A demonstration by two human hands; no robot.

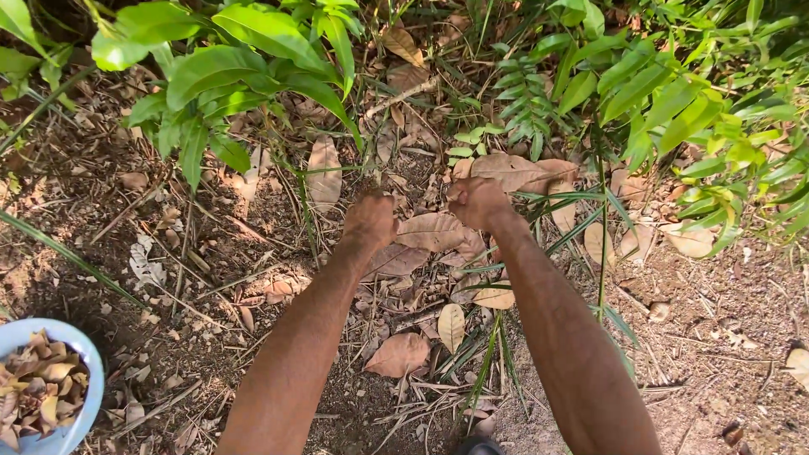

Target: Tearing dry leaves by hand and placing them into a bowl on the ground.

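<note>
A: What is seen of the hands?

B: Both forearms are stretched forward from the bottom edge. The left hand (369, 221) is lowered onto the ground litter just left of centre, knuckles up, fingers curled under; whether anything is clasped inside cannot be told. The right hand (477, 202) is set just beside it, at about 3 o'clock from it, also bunched into a loose fist over the litter. What, if anything, is pinched in it is hidden. The two hands are near each other but not touching.

A: And what is lying under them?

B: Dry brown leaves (431, 232) are spread between and below the hands, one broad leaf touching the gap between both fists. More are scattered toward 6 o'clock, among them a curled leaf (398, 355) on bare soil between the forearms.

A: Is anything gathered elsewhere?

B: A pale blue basin (84, 396) is cut off by the frame at 8 o'clock, well apart from the hands, and dry leaf pieces are heaped in it.

A: The surroundings?

B: A broad-leaved green plant (211, 76) is seen at 11 o'clock, and a leafy shrub (674, 93) at 2 o'clock. Thin grass blades (489, 354) are rooted at 6 o'clock beside the right forearm.
</note>
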